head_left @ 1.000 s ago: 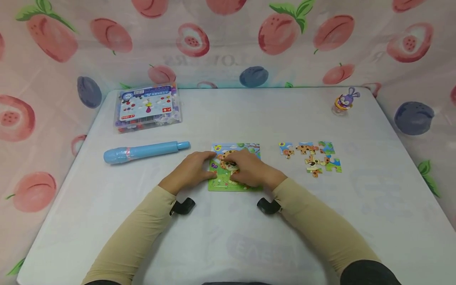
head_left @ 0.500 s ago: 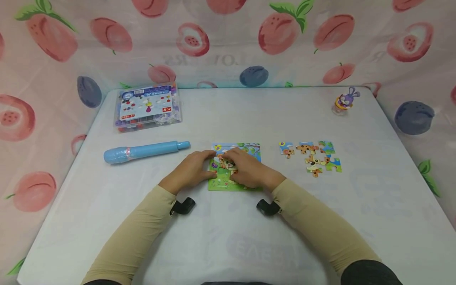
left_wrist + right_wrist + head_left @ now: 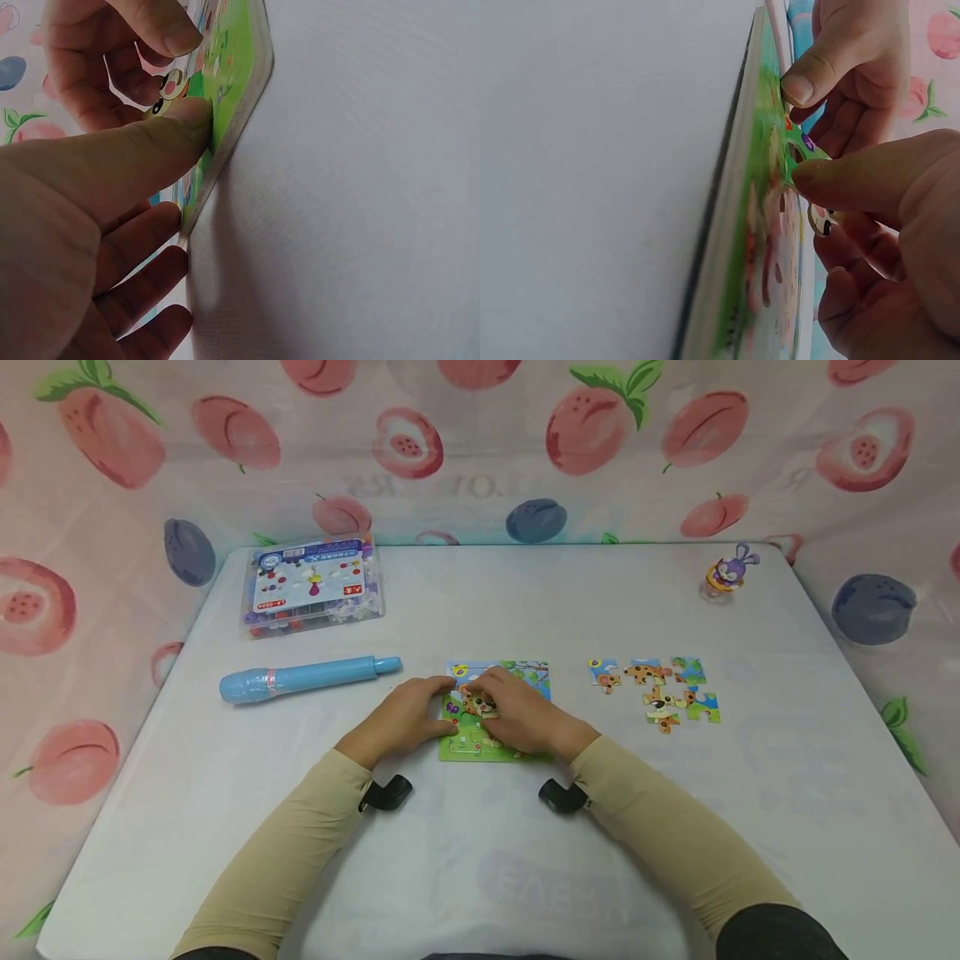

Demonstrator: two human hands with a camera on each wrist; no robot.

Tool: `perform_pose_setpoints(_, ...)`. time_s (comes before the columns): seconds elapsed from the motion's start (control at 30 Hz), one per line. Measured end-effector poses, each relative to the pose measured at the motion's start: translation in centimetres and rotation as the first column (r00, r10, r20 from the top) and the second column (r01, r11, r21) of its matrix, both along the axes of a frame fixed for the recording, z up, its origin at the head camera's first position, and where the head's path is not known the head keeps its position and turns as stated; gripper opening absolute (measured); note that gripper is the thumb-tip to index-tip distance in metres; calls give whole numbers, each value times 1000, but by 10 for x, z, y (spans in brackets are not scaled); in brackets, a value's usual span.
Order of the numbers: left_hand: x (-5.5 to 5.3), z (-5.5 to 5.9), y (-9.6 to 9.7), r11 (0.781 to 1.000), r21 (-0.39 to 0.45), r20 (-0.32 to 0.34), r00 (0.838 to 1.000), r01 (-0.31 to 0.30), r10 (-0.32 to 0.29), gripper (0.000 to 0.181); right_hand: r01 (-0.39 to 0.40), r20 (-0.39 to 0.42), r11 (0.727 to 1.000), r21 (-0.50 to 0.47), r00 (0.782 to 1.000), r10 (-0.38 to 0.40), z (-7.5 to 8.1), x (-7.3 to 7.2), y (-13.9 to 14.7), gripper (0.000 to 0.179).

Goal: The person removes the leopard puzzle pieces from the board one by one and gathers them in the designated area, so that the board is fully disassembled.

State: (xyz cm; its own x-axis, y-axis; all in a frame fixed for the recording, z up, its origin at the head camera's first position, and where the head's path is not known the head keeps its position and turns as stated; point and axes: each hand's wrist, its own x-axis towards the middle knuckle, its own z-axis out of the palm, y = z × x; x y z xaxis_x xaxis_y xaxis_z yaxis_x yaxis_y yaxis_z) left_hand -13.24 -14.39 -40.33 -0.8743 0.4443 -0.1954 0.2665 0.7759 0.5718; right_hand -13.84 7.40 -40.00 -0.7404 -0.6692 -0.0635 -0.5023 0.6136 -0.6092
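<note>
A puzzle board point(image 3: 459, 756) with a cartoon animal picture lies flat on the table, partly hidden under both hands. My left hand point(image 3: 405, 716) rests at its left edge; the thumb touches the board's face, and the other fingers lie relaxed alongside the edge. Over the board, my right hand point(image 3: 527, 714) pinches a puzzle piece point(image 3: 804, 154) between thumb and fingers. That piece shows green and part of the animal's face, and stands tilted in the right wrist view. To the right of the board, several loose puzzle pieces point(image 3: 688, 671) lie in two rows.
A blue microphone-shaped tube point(image 3: 322, 679) lies left of the hands. Behind it stands a clear plastic case point(image 3: 313, 585) with a printed label and small colourful parts. A purple rabbit-eared figure point(image 3: 726, 573) stands at the back right of the white table point(image 3: 480, 852).
My right hand has shifted very slightly left over the board, with the piece turning a little in its fingers. The left hand stays in place.
</note>
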Motion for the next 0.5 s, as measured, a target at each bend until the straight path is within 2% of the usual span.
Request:
perform_pose_setpoints(0.3, 0, 0, 0, 1000, 0, 7, 1000, -1, 1, 68, -3, -26, 1000, -11, 1000, 2, 2, 2, -1, 41)
perform_pose_setpoints(0.5, 1, 0, 1, 1000, -3, 1, 1000, -1, 1, 68, -11, -25, 1000, -20, 1000, 10, 1, 2, 0, 43)
